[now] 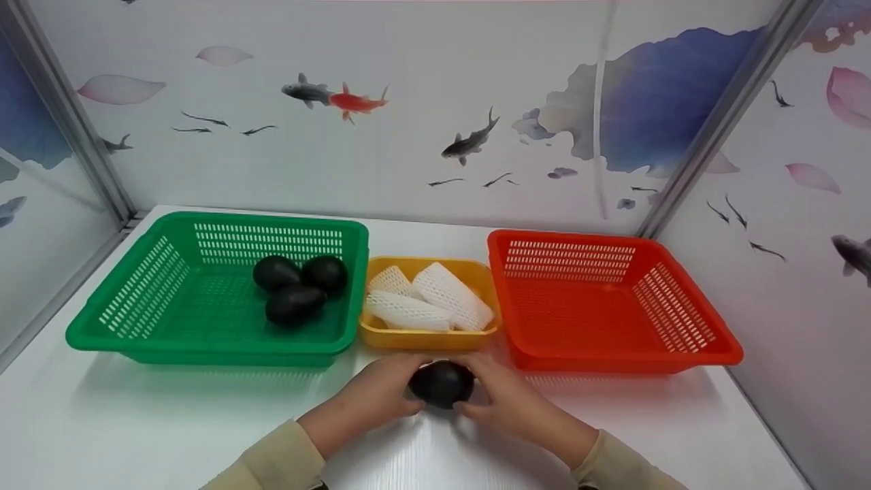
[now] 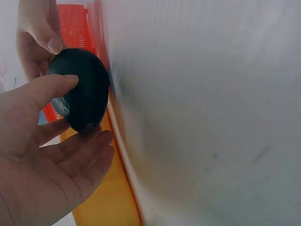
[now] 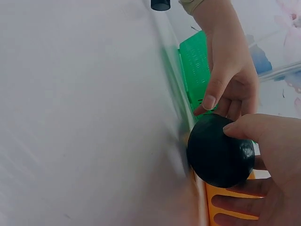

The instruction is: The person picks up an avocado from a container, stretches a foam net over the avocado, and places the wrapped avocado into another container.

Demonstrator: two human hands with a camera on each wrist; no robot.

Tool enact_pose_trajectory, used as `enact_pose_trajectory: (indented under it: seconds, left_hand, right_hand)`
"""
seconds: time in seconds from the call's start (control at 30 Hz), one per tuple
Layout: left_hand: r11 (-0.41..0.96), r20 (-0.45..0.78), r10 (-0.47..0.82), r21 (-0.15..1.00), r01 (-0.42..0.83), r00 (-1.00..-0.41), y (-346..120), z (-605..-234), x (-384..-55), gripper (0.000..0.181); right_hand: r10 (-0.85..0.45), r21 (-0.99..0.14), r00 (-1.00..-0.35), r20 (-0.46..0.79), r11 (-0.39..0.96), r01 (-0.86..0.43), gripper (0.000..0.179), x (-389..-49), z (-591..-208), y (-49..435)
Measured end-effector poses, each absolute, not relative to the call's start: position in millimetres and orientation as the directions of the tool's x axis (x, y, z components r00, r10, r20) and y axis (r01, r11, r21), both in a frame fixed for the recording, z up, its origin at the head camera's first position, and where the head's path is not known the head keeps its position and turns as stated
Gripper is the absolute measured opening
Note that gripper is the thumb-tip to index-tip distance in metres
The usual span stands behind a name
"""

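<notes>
Head cam, dark fruit (image 1: 442,384) near middle, left hand (image 1: 380,389) and right hand (image 1: 509,395) both curled round it, yellow basket (image 1: 425,339) of foam sleeves (image 1: 452,299) just beyond, green basket (image 1: 218,357) left, red basket (image 1: 626,365) right, left wrist cam, right hand kinda blocking red, right wrist cam, fruit covering some yellow

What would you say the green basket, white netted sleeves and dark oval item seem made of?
The green basket looks like moulded plastic with a slight gloss, given its even colour and regular slots. The white netted sleeves are probably foam, matte, judging by their open mesh. The dark oval item has a smooth, shiny surface with highlights; whether fruit skin or plastic, I cannot tell.
</notes>
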State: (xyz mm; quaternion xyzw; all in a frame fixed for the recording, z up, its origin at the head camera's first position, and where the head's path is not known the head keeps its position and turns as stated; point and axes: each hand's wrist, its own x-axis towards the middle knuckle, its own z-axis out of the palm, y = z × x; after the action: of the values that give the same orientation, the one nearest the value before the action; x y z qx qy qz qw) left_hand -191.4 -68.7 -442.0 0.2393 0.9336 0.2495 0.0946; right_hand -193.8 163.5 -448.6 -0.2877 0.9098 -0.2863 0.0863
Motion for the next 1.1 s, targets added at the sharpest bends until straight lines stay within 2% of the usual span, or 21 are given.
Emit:
enact_pose_trajectory:
  seconds: [0.27, 0.4, 0.8, 0.93, 1.1]
  left_hand:
    - [0.758, -0.061, 0.496, 0.518, 0.397, -0.866, -68.9, -439.7, -188.8, 0.044]
    - [0.756, -0.058, 0.505, 0.512, 0.409, -0.861, -69.1, -439.5, -188.3, 0.042]
    - [0.799, -0.127, 0.439, 0.507, 0.322, -0.89, -69.2, -438.8, -192.0, 0.055]
    - [0.803, -0.116, 0.444, 0.492, 0.336, -0.889, -71.1, -438.8, -192.5, 0.056]
    - [0.796, -0.053, 0.474, 0.452, 0.402, -0.879, -73.3, -438.5, -192.5, 0.055]
  right_hand:
    - [-0.576, -0.552, -0.817, -0.022, 0.689, -0.47, 0.058, -192.3, -448.8, 165.9]
    - [-0.572, -0.551, -0.819, -0.05, 0.7, -0.455, 0.059, -192.2, -448.2, 167.1]
    - [-0.551, -0.564, -0.833, -0.054, 0.705, -0.43, 0.064, -195.6, -445.0, 164.7]
    - [-0.529, -0.567, -0.846, -0.065, 0.717, -0.405, 0.063, -196.5, -444.0, 164.0]
    - [-0.537, -0.535, -0.843, -0.015, 0.717, -0.447, 0.061, -198.4, -445.6, 164.5]
